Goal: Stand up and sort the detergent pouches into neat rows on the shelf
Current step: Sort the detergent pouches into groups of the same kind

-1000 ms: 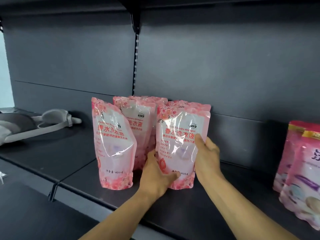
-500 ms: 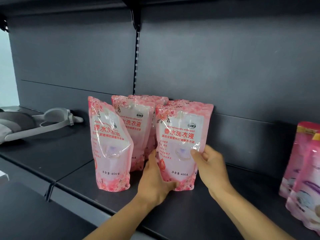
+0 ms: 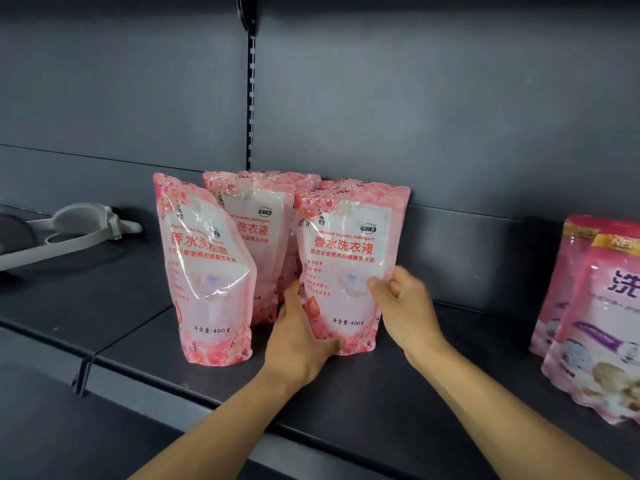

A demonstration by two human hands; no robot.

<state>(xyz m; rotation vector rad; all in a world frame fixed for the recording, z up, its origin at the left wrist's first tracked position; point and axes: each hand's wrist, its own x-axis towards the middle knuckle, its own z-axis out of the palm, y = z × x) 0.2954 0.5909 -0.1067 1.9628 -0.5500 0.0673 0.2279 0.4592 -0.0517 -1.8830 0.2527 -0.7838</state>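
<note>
**Both hands on the front-right detergent pouch**

So the front right pouch (image 3: 341,268) stands upright on the dark shelf (image 3: 363,393), and both hands are on it. The left hand (image 3: 299,344) wraps around its lower left edge, thumb tucked under the bottom seam, fingers curled round the side. The right hand (image 3: 403,303) grips the right edge about halfway up, thumb pressed on the front, fingers behind it out of sight.

Just to the left, the front left pouch (image 3: 204,271) stands on its own, untouched and leaning a bit to the right up top. Behind these two there are more of the same pink pouches (image 3: 256,216), packed close against the back panel; can't tell exactly how many.

Well off to the right, a different kind of pink pouches (image 3: 595,323) lean at the frame edge. On the far left of the shelf lies a grey strapped headset thing (image 3: 79,226).
</note>
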